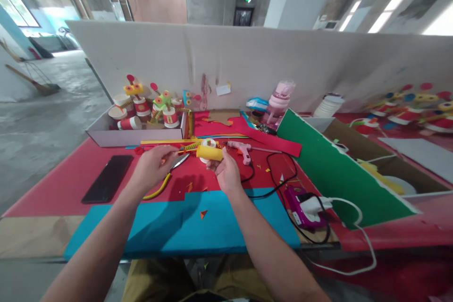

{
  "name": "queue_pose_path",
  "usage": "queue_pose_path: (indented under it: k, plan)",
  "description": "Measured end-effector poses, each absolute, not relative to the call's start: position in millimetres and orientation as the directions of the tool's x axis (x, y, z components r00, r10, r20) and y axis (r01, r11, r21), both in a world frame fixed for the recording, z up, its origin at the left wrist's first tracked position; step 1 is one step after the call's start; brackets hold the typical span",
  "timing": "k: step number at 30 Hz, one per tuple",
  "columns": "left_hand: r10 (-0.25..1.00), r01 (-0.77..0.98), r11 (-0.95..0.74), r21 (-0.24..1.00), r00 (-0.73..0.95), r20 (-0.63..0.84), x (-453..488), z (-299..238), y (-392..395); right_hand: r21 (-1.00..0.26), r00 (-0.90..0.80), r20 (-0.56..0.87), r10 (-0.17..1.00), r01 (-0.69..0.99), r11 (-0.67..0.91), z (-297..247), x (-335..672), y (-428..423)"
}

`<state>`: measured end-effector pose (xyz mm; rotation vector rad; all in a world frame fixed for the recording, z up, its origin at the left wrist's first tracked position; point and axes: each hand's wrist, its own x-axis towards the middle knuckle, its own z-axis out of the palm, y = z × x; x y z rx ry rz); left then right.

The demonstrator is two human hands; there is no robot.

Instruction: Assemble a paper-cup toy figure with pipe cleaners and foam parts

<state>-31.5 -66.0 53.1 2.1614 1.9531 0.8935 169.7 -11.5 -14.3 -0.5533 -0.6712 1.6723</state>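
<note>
My right hand (pixel 226 170) is closed around a yellow paper roll (pixel 209 152), held just above the red table cover (pixel 71 179). My left hand (pixel 154 165) is curled in a pinch near yellow-handled scissors (pixel 166 179) that lie on the cover; what its fingertips hold, if anything, is too small to name. A paper cup with a red band (pixel 208 144) sits right behind the roll. A yellow folded paper spring (pixel 189 147) lies between my hands.
A white box (pixel 116 137) of finished paper-cup figures stands at the back left. A black phone (pixel 108 178), pink glue gun (pixel 242 149), black cable (pixel 276 184), purple power strip (pixel 300 203), green sheet (pixel 332 170), blue sheet (pixel 177 226) and pink bottle (pixel 279 101) surround my hands.
</note>
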Motion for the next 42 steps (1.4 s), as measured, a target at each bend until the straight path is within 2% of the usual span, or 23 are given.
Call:
queue_pose_path:
  k: [3, 5, 8, 13, 16, 19, 21, 24, 26, 31, 35, 38, 42]
  plan:
    - [0.922, 0.593, -0.261, 0.762, -0.081, 0.379, -15, 61, -40, -0.707, -0.214, 0.030, 0.976, -0.695, -0.130, -14, 169, -13]
    - [0.933, 0.360, -0.285, 0.888, -0.110, 0.344, -9, 52, -25, -0.711, -0.224, 0.049, 0.973, -0.692, -0.124, -14, 169, -13]
    - [0.951, 0.113, -0.261, 0.959, -0.142, 0.276, -6, 27, -16, -0.724, -0.231, 0.064, 0.971, -0.680, -0.114, -13, 168, -13]
    - [0.986, -0.087, -0.114, 0.990, 0.110, 0.123, -4, 5, -21, -0.759, -0.235, 0.075, 0.969, -0.644, -0.097, -15, 164, -15]
    - [0.986, -0.059, -0.040, 0.997, 0.162, 0.049, -2, 5, -22, -0.802, -0.250, 0.111, 0.962, -0.594, -0.062, -19, 162, -18]
    - [0.994, 0.031, -0.039, 0.999, 0.099, 0.036, -2, 2, -18, -0.863, -0.296, 0.145, 0.944, -0.505, -0.025, -22, 164, -20]
    - [0.994, 0.055, -0.109, 0.993, 0.007, 0.109, -5, -2, -14, -0.884, -0.243, 0.170, 0.955, -0.466, 0.038, -23, 167, -18]
    - [0.948, 0.129, -0.285, 0.950, -0.111, 0.299, -9, -6, -12, -0.876, -0.022, 0.170, 0.985, -0.461, 0.141, -22, 172, -13]
    - [0.897, 0.208, -0.390, 0.897, -0.134, 0.421, -10, -6, -13, -0.873, 0.018, 0.144, 0.989, -0.469, 0.136, -21, 174, -9]
    - [0.791, 0.396, -0.547, 0.737, -0.043, 0.610, -7, 0, -21, -0.858, -0.211, 0.125, 0.969, -0.514, -0.001, -21, 170, -10]
    - [0.738, 0.470, -0.611, 0.637, 0.047, 0.673, -4, -1, -23, -0.852, -0.315, 0.082, 0.946, -0.514, -0.097, -24, 165, -13]
    - [0.772, 0.394, -0.588, 0.706, 0.011, 0.636, -2, -6, -19, -0.871, -0.308, 0.077, 0.948, -0.484, -0.086, -25, 165, -11]
    - [0.932, 0.145, -0.356, 0.923, -0.011, 0.361, -1, -13, -14, -0.896, -0.244, 0.123, 0.962, -0.443, 0.002, -26, 166, -8]
